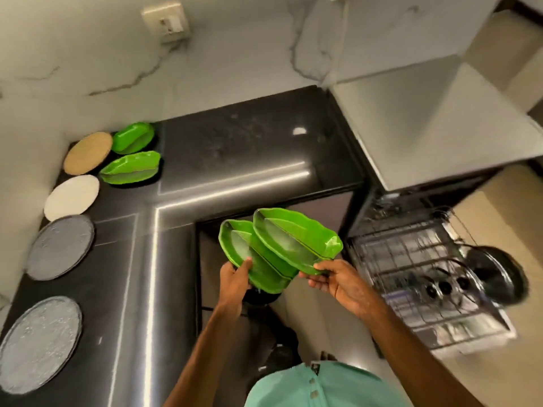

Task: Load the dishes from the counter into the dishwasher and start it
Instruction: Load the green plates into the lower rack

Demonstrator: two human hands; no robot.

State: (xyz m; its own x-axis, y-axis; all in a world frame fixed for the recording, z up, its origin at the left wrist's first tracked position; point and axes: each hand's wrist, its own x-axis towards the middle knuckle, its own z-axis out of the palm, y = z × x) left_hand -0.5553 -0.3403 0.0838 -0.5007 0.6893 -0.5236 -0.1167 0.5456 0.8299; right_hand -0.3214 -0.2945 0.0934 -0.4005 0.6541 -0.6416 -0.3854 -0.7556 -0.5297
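I hold two green leaf-shaped plates in the air in front of the counter corner. My left hand (235, 274) grips the near end of the left green plate (249, 259). My right hand (332, 279) pinches the near rim of the right green plate (293, 236), which overlaps the left one. To the right the dishwasher stands open with its wire rack (417, 274) pulled out. A dark pot or lid (496, 274) sits at the rack's far side. Two more green leaf plates (133, 138) (132, 168) lie on the black counter (235, 160) at the back left.
Along the counter's left edge lie several round plates: a tan one (88, 152), a white one (72, 198) and two grey ones (60, 248) (38, 343). A steel appliance top (426, 118) rises right of the counter. A wall socket (166, 22) sits on the marble wall.
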